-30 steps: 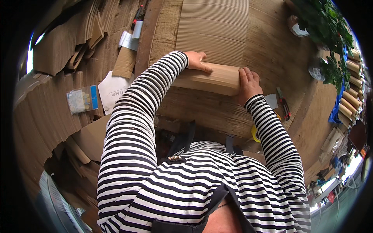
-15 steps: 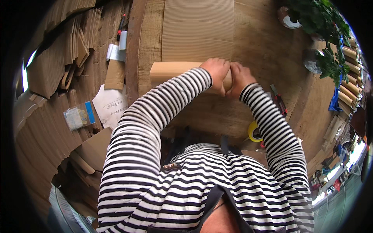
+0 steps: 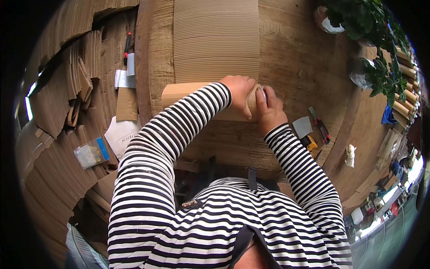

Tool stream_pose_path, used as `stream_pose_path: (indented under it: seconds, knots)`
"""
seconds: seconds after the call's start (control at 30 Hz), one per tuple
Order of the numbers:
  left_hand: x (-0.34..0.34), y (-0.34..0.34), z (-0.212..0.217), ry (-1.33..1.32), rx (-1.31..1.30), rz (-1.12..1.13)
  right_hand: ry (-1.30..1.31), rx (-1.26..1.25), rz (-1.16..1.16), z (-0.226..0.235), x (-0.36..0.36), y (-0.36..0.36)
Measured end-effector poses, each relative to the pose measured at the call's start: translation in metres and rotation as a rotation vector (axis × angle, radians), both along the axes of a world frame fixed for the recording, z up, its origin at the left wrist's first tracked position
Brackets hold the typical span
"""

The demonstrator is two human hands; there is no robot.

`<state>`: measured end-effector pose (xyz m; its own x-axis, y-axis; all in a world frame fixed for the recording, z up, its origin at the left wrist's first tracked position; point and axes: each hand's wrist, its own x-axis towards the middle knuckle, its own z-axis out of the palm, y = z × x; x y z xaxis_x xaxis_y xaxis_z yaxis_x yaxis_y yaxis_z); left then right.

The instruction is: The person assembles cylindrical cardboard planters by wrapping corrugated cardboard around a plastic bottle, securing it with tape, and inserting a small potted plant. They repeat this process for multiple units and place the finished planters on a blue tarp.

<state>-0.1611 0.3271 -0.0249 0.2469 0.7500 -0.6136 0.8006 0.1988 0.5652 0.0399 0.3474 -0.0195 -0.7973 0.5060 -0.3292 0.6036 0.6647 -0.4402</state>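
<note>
A tan cardboard tube [image 3: 183,93] with creased sides lies crosswise on the wooden table in front of me. Its near side is partly hidden behind my left sleeve. Over the tube's right part, my left hand [image 3: 240,93] is closed, thumb pointing down along the near side. At the right end, my right hand [image 3: 272,113] wraps its fingers round the tube's rim; a small pale-blue patch shows between those fingers. Beyond the tube, a long ribbed cardboard sheet [image 3: 216,40] stretches away and meets its far edge.
Right of my right hand lie a utility knife [image 3: 321,127], a grey square [image 3: 302,127] and a yellow-and-black item [image 3: 309,142] partly behind my sleeve. Cardboard stacks [image 3: 56,89], a red-and-black cutter [image 3: 127,47] and a plastic bag [image 3: 91,153] are at left. Leafy plants [image 3: 358,24] stand far right.
The whole view has shifted, so the table things sit lower and further left. My right hand's fingers have shifted round the tube's end, and the grey square now shows beside my sleeve.
</note>
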Motion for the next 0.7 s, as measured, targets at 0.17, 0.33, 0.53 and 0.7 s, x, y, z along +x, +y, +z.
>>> stream_pose_path:
  seconds: [0.17,0.33,0.53,0.7]
  knots:
    - [-0.019,0.023,-0.019,-0.158,-0.144,-0.011,-0.249,-0.131,0.002,0.024,-0.028,0.028]
    - [-0.025,0.016,-0.002,-0.042,0.007,0.076,-0.358,-0.229,0.020,0.031,-0.047,0.048]
    - [0.012,-0.035,0.019,0.452,0.317,-0.102,-0.505,-0.387,0.098,0.020,-0.076,0.096]
    - [-0.017,0.011,0.019,0.280,0.242,-0.033,-0.350,-0.688,0.030,-0.009,-0.081,0.138]
